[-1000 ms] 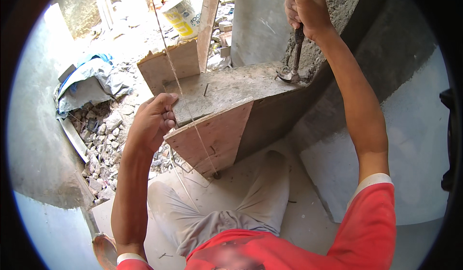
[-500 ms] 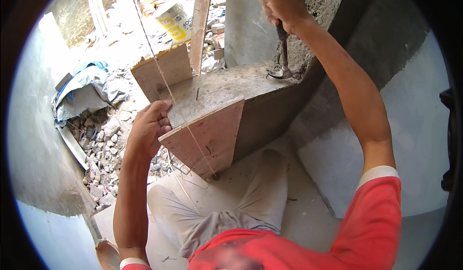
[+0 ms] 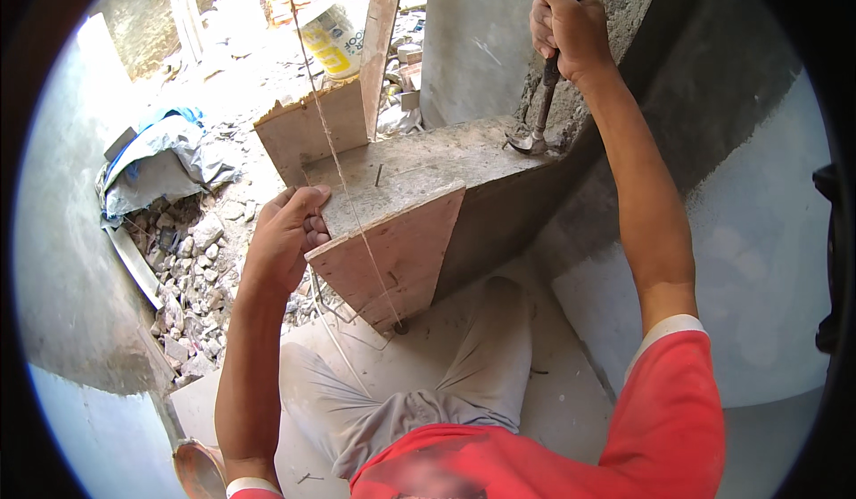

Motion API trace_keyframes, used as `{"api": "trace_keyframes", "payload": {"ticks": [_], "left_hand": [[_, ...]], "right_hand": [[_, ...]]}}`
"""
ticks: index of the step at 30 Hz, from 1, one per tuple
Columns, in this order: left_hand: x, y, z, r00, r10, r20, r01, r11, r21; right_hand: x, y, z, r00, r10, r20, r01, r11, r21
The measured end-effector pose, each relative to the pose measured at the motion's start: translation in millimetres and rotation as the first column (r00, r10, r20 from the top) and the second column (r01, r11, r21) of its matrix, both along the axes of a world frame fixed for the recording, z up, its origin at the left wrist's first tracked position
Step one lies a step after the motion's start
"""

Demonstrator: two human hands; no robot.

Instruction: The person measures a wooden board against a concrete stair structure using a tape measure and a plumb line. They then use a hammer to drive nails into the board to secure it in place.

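Note:
My right hand [image 3: 571, 31] is closed round the dark handle of a claw hammer [image 3: 545, 98]. The hammer's metal head rests at the far right end of a grey, rough-topped slab [image 3: 446, 156], against the broken wall. A pinkish wooden board [image 3: 392, 249] stands along the slab's near side, and another board [image 3: 316, 133] along its far side. My left hand [image 3: 290, 236] is curled at the slab's left end beside the near board, thumb on top; its fingertips are partly hidden. A nail [image 3: 378, 175] sticks up from the slab.
A taut string [image 3: 337, 160] crosses in front of the slab down to a small dark round thing [image 3: 401, 326]. Rubble [image 3: 187, 249] and a covered heap [image 3: 169, 164] lie left. A bucket [image 3: 334, 40] and an upright plank [image 3: 379, 40] stand behind.
My right hand has moved right and slightly down, tilting the hammer's handle to the right while its head stays near the wall. The string has shifted right; my left hand keeps its place on the slab's end.

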State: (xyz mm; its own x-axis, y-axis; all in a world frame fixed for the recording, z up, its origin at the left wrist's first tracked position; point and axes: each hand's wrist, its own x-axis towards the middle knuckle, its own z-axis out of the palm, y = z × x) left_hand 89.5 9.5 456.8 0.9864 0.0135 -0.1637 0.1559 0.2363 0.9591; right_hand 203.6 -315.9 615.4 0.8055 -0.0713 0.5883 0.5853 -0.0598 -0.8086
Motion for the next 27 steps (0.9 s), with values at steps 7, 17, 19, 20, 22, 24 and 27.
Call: {"api": "trace_keyframes", "payload": {"ticks": [7,17,19,20,22,24,27], "left_hand": [[4,1,-7,0.999,-0.034,0.002,0.034,0.998,-0.057],[-1,-2,-14,0.999,0.024,0.044,-0.024,1.000,0.013],[0,-1,-16,0.999,0.017,0.042,-0.019,0.999,0.032],[-2,-1,-17,0.999,0.016,0.035,-0.018,0.999,0.044],[-3,1,-18,0.999,0.026,0.023,-0.028,0.998,0.048],[-1,1,-19,0.998,-0.007,0.062,0.006,1.000,0.016],[0,2,-19,0.999,0.020,0.035,-0.021,0.999,0.038]], "right_hand": [[-9,-9,-7,0.999,0.024,0.030,-0.023,1.000,-0.012],[-11,14,-10,0.998,-0.030,0.047,0.038,0.986,-0.163],[-15,-4,-5,0.999,0.006,0.050,-0.008,1.000,0.031],[-15,-11,-4,0.999,-0.027,0.023,0.024,0.994,0.104],[-10,-15,-5,0.999,-0.018,0.028,0.015,0.994,0.110],[-6,-15,-7,0.999,0.006,0.047,-0.010,0.996,0.093],[-7,-11,-11,0.997,-0.068,0.036,0.069,0.998,-0.005]]}}
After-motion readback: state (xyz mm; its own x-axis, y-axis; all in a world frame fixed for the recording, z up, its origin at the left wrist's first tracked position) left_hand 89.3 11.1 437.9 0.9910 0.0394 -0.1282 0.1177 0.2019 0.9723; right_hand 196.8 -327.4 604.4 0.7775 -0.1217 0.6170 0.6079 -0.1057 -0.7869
